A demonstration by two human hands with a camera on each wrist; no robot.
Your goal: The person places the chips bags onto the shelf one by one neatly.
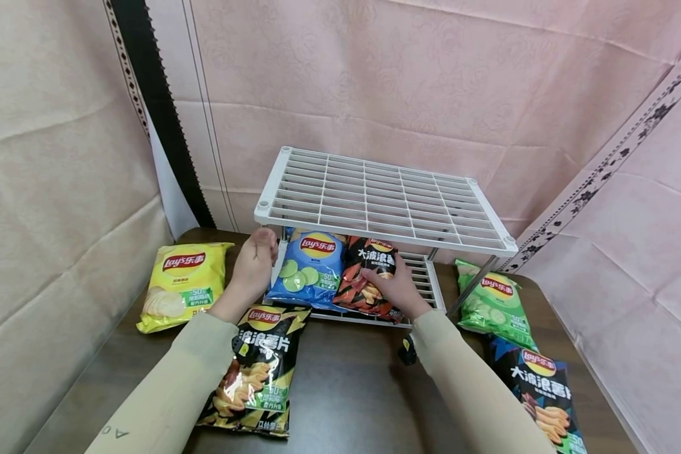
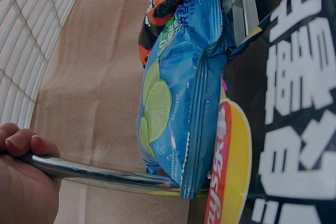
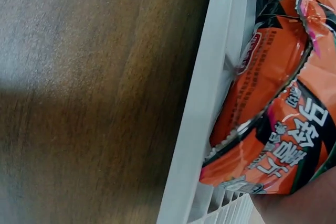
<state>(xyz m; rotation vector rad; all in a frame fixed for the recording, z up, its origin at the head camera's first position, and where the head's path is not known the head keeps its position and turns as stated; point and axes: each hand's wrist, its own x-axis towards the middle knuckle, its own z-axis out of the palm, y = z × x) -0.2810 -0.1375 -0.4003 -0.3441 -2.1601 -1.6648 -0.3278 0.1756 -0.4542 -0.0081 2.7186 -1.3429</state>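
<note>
Left hand (image 1: 251, 268) grips metal post (image 2: 107, 174); right hand (image 1: 398, 288) grips red chip bag (image 1: 362, 294).

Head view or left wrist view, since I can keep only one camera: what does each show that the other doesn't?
Only the head view shows the yellow bag, the green bag and the blue-and-black bag.
Only the left wrist view plainly shows the left hand with its fingers curled round a metal post.
Both show that hand, the blue bag, the orange-and-black bag, the black-and-gold bag and the white rack.
</note>
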